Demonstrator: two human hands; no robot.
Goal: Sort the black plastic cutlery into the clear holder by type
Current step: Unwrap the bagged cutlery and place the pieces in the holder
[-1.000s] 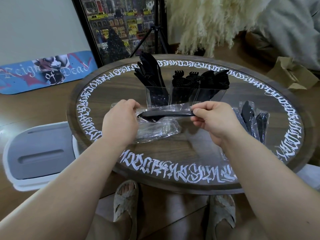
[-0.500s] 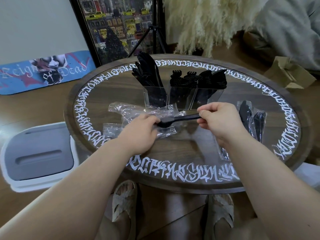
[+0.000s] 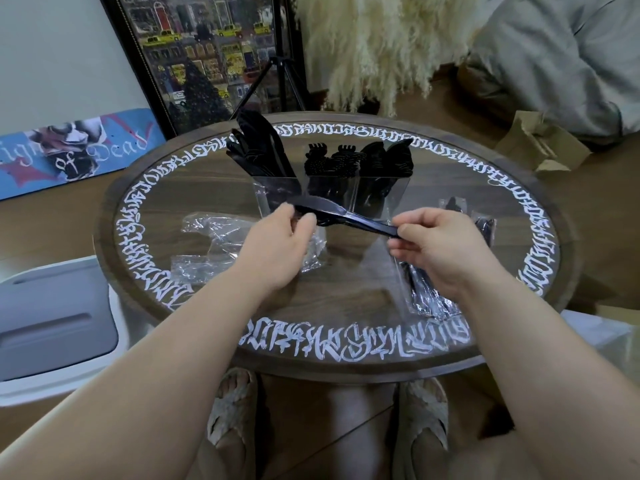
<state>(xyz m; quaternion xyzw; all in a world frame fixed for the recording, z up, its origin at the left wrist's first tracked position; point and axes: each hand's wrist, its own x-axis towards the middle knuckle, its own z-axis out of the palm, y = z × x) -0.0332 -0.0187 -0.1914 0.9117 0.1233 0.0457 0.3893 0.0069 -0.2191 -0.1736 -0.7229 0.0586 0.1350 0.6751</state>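
Pretty far along, I'd say. The holder (image 3: 329,194) sits at the back of the table (image 3: 207,188) and all three sections already have black cutlery poking out: what looks like knives on the left, forks in the middle, and a darker bunch on the right I can't quite make out.

Right now one piece (image 3: 341,216) is held in the air just in front of the holder. Could be a knife or a spoon, honestly hard to tell. The right hand (image 3: 440,247) pinches the handle end and the left hand (image 3: 280,240) has its fingertips curled round the other end.

Still to do: a few wrapped pieces (image 3: 426,292) lie under the right wrist, and a couple more (image 3: 485,226) sit further right. Empty wrappers (image 3: 211,244) are piled on the left.

The table is round dark wood with white lettering around the rim. Around it: wood floor, a white bin (image 3: 52,327) on the left, a skateboard deck (image 3: 76,150) against the wall, a framed picture (image 3: 201,50), pampas grass (image 3: 381,39) and a cardboard box (image 3: 543,143).
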